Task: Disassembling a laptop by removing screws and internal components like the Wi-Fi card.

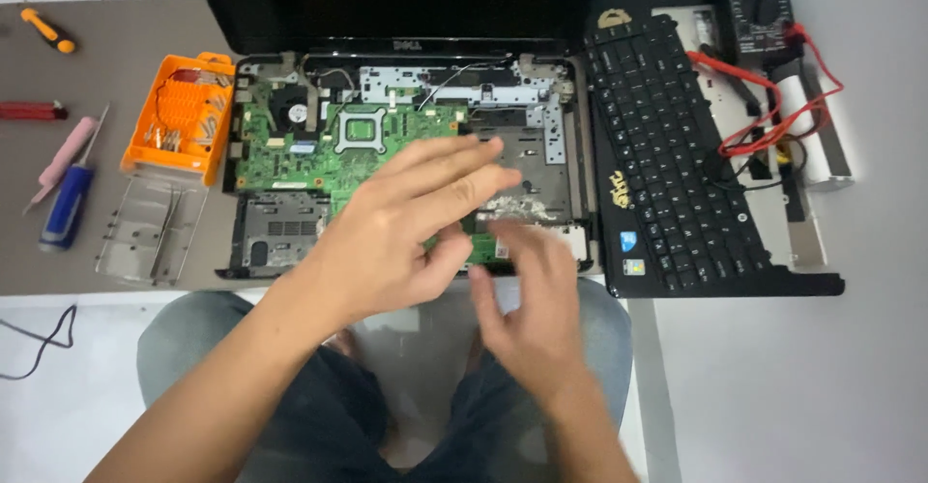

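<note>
While both hands hang over the open laptop (290, 241), small things under them could get hurt. The left hand (396, 236) is nearest, flat and wide, with its fingers stretched over the green board (290, 149). It holds nothing. The right hand (527, 294) is just beside it at the front edge of the laptop. It looks blurry, so I cannot tell if it pinches something small or holds nothing.

I think a finger could bump a tiny part on the green board or snag one of the thin wires (454, 72) near the hinge. I also think a small screw could drop into the laptop and hide there, because the insides are bare.

The laptop sits in the middle of the tabletop (116, 29), with its dark screen (396, 0) standing up at the back.

Now the count. There are two hands, one laptop and one green board. One black keyboard (667, 145) lies to the right, off the laptop. One orange tool box (179, 116) sits to the left, with one clear lid (145, 232) in front of it. One blue screwdriver (66, 203) and one pink tool (68, 154) lie further left. One meter (759, 4) with red wires (773, 96) sits far right at the back.
</note>
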